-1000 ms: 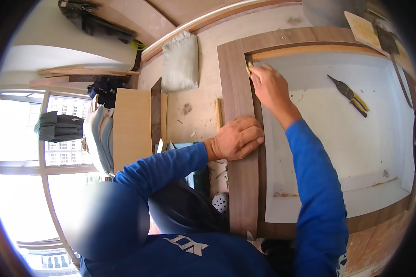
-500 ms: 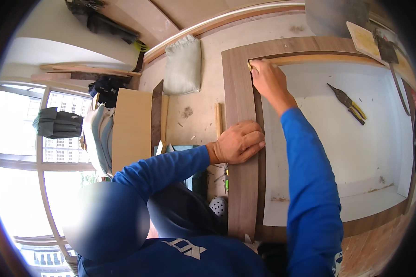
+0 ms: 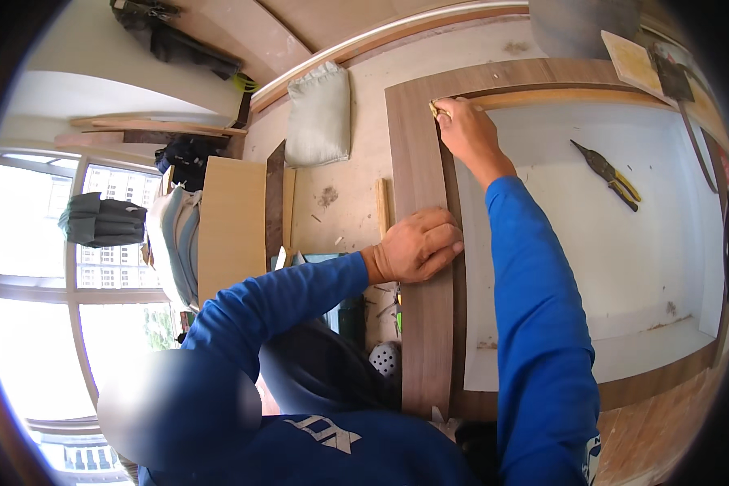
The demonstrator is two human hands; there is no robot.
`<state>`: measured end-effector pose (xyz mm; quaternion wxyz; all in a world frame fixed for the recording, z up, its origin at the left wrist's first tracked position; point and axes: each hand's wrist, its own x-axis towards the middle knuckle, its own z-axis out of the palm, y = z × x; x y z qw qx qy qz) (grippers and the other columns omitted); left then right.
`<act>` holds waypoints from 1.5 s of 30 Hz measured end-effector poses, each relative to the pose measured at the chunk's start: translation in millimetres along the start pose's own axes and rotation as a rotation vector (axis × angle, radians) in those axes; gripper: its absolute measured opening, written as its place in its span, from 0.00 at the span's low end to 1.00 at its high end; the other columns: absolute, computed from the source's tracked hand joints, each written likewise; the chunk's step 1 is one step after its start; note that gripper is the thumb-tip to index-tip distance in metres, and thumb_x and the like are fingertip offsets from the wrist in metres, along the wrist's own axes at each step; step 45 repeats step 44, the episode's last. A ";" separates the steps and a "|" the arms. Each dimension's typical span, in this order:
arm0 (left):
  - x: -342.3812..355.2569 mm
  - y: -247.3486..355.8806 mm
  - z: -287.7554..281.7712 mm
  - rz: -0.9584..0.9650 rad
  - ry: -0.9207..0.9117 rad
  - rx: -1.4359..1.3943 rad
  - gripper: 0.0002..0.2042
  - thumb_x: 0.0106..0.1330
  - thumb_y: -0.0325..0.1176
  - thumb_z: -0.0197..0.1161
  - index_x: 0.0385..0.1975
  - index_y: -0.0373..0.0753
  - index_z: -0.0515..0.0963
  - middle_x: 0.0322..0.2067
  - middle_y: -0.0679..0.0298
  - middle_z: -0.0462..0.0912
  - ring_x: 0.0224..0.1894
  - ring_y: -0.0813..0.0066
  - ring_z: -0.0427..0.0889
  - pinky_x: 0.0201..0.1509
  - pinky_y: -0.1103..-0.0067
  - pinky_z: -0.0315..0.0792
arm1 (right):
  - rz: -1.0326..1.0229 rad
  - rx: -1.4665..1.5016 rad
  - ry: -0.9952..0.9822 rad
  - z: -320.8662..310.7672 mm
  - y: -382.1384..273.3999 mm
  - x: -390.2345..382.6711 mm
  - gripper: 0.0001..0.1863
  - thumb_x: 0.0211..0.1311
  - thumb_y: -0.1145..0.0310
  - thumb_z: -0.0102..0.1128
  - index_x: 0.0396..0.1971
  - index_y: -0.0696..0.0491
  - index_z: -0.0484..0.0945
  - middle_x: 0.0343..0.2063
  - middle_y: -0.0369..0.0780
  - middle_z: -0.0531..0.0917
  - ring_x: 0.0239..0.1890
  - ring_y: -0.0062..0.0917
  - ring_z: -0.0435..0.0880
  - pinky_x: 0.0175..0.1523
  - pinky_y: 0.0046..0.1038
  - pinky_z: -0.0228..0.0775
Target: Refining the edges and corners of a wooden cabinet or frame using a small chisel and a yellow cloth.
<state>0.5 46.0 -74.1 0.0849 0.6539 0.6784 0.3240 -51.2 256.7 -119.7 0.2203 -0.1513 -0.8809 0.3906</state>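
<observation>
1. Left hand [image 3: 417,245] lies flat on the brown frame [image 3: 419,162], fingers spread and pointing right, palm down on the frame's left strip at about mid-length. Grip open; it clasps nothing, only presses.
2. Right hand [image 3: 468,130] is farther off, at the frame's far-left inner corner. Fingers are curled around a small yellowish object [image 3: 435,108], too small to tell what kind. Grip closed on it, touching the frame's inner edge.
3. Frame: wood-grain veneer, a long strip running near to far, a second strip across the far side, a third along the near right. It borders a white panel [image 3: 624,267], which fills the inside.
4. Both arms wear blue sleeves [image 3: 535,308]; the right forearm crosses over the white panel.
5. Pliers [image 3: 607,174] with yellow handles lie on the panel, right of the right hand and well apart from it.
6. A grey-white sack [image 3: 320,113] lies left of the frame's far end, near it.
7. A short wooden stick [image 3: 381,206] lies just left of the frame strip, near the left hand.
8. A pale board [image 3: 231,227] stands farther left, with a narrow dark board beside it.
9. Window [image 3: 49,283] takes the far left edge of the view, with a dark folded cloth [image 3: 101,220] on it.
</observation>
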 end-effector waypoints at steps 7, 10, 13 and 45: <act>-12.6 1.4 -21.9 -0.029 0.028 0.049 0.05 0.67 0.28 0.67 0.37 0.37 0.77 0.35 0.57 0.77 0.38 0.53 0.80 0.44 0.64 0.76 | -0.028 0.185 -0.118 -10.2 -27.0 -84.3 0.13 0.70 0.66 0.59 0.49 0.47 0.87 0.46 0.47 0.88 0.46 0.48 0.87 0.49 0.46 0.80; -3.0 2.0 -13.6 -0.015 0.008 -0.003 0.05 0.67 0.27 0.67 0.37 0.37 0.77 0.34 0.57 0.77 0.38 0.53 0.80 0.43 0.64 0.76 | -0.116 -0.010 0.017 -8.5 -18.6 -40.1 0.13 0.70 0.66 0.59 0.49 0.48 0.87 0.45 0.47 0.88 0.44 0.48 0.87 0.48 0.46 0.80; 1.9 2.8 -1.8 0.007 0.023 -0.004 0.05 0.67 0.27 0.67 0.37 0.37 0.77 0.34 0.57 0.77 0.37 0.53 0.79 0.42 0.64 0.76 | -0.061 -0.028 0.036 -2.4 -8.4 -3.9 0.12 0.70 0.67 0.58 0.47 0.49 0.87 0.44 0.48 0.88 0.44 0.48 0.87 0.48 0.46 0.80; -6.3 -2.2 -6.5 -0.025 0.031 -0.012 0.05 0.67 0.27 0.67 0.37 0.37 0.78 0.35 0.56 0.77 0.38 0.53 0.80 0.43 0.64 0.77 | 0.043 0.030 -0.098 -3.8 -17.2 -4.4 0.15 0.69 0.63 0.62 0.52 0.50 0.87 0.45 0.52 0.88 0.49 0.50 0.86 0.52 0.45 0.79</act>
